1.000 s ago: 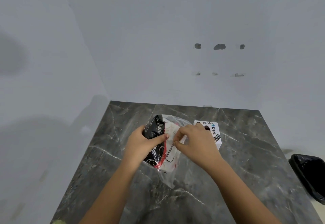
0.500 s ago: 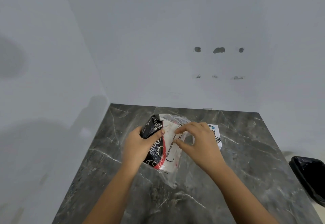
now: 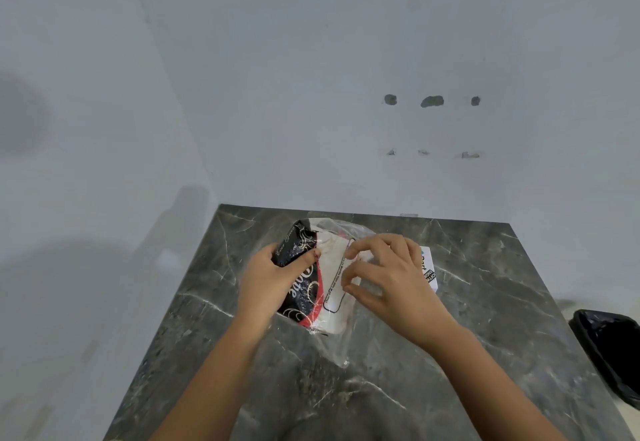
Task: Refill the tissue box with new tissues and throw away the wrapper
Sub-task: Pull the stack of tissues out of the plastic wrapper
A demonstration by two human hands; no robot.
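Note:
A pack of tissues (image 3: 311, 284) in a black, red and white plastic wrapper lies on the dark marble table (image 3: 485, 302), with loose clear plastic spreading around it. My left hand (image 3: 270, 281) grips the pack's black left side, thumb on top. My right hand (image 3: 388, 277) hovers over the white right side, fingers curled and pinching at the clear wrapper. The white tissue box (image 3: 428, 269) with printed labels stands just behind my right hand, mostly hidden by it.
A bin lined with a black bag (image 3: 609, 347) stands on the floor to the right of the table. White walls close the table's back and left sides. The table's near part is bare marble.
My left hand has slid the pack a little to the left and turned it. My right hand has moved from the pack's middle toward its right side, covering more of the tissue box.

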